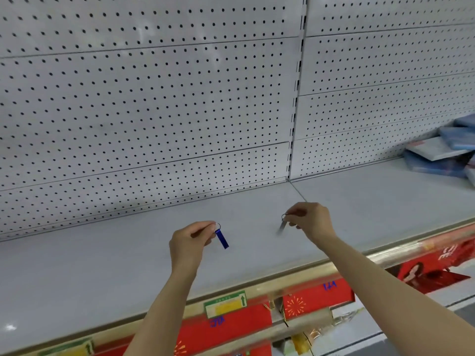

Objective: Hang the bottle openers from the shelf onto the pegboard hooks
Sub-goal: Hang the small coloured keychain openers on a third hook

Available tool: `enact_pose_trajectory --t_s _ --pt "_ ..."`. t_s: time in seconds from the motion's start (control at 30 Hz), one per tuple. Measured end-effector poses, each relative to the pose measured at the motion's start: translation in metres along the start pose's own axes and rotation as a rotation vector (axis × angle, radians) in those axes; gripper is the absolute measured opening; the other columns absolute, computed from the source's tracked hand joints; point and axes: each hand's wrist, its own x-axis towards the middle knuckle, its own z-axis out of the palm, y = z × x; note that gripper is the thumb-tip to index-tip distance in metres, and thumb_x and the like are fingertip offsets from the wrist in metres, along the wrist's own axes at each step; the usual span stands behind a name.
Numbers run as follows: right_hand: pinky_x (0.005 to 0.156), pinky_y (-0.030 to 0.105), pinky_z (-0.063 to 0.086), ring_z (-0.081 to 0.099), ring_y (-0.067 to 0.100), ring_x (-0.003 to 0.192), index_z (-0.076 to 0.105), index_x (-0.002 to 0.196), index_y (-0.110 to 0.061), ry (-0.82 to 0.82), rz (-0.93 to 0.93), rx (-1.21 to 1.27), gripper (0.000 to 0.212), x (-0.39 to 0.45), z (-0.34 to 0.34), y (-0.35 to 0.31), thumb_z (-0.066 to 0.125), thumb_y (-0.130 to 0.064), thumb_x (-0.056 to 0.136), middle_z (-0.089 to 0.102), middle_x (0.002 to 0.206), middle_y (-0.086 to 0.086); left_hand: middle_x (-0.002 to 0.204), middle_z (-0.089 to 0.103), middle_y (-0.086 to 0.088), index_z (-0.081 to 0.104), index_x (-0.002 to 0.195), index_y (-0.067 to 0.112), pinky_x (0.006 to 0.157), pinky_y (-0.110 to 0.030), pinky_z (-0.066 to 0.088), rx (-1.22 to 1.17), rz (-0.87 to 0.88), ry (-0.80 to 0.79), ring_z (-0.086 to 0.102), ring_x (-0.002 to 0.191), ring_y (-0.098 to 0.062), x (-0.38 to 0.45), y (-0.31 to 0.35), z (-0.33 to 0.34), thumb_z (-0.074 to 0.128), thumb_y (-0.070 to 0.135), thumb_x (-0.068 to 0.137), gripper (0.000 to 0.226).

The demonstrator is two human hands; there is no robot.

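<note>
Left hand: the left hand (191, 238) pinches the key ring of a blue bottle opener (222, 238), which dangles below the fingertips above the shelf (102, 265).

Right hand: the right hand (309, 220) pinches the ring of a grey bottle opener (282, 225) the same way (this one is blurred, so its shape is hard to read).

Where the openers are: both hang in the air over the white shelf, well apart from each other and short of the pegboard (154, 111) behind it.

Hooks: no hooks can be made out on the pegboard in this view, only rows of holes.

Surroundings: a pile of flat blue packets (447, 152) lies at the far right of the shelf; red packaging (231, 322) sits on the level below.

Risk, grip: each opener hangs by a thin ring held in a fingertip pinch, so a small slip would likely drop it onto the shelf.

Risk, swing: a dangling opener may sway and make threading the ring harder.

Risk, target: with no hook in sight, the hands may have to search before hanging anything.
</note>
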Motion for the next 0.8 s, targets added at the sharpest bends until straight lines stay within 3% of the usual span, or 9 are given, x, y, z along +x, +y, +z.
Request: enact_pose_trajectory --t_s 0.3,0.57,0.8 --pt "0.056 0.018 0.051 0.067 0.011 0.059 0.077 0.076 -0.011 -0.013 -0.122 0.256 0.006 -0.064 0.096 -0.111 0.078 -0.005 0.075 0.074 0.069 0.004 0.086 0.079 0.005 0.080 0.090 0.019 0.077 -0.019 0.059 -0.016 0.129 -0.026 0.074 0.083 -0.013 0.004 0.033 -0.104 0.074 0.007 0.087 0.014" --pt "0.060 0.026 0.057 0.070 0.019 0.062 0.076 0.078 -0.011 0.009 -0.147 0.417 0.007 -0.127 0.185 -0.203 0.080 -0.006 0.075 0.074 0.069 0.004 0.084 0.078 0.003 0.080 0.091 0.018 0.074 -0.021 0.059 0.000 0.215 0.005 0.074 0.082 -0.015 0.001 0.060 -0.223 0.075 0.008 0.086 0.013" --pt "0.060 0.026 0.055 0.066 0.014 0.062 0.075 0.076 -0.012 -0.071 -0.251 0.517 0.007 -0.157 0.226 -0.281 0.075 -0.007 0.079 0.074 0.073 0.003 0.082 0.077 0.006 0.079 0.085 0.024 0.072 -0.021 0.057 -0.007 0.297 0.092 0.073 0.082 -0.013 -0.012 0.087 -0.288 0.073 0.008 0.087 0.018"
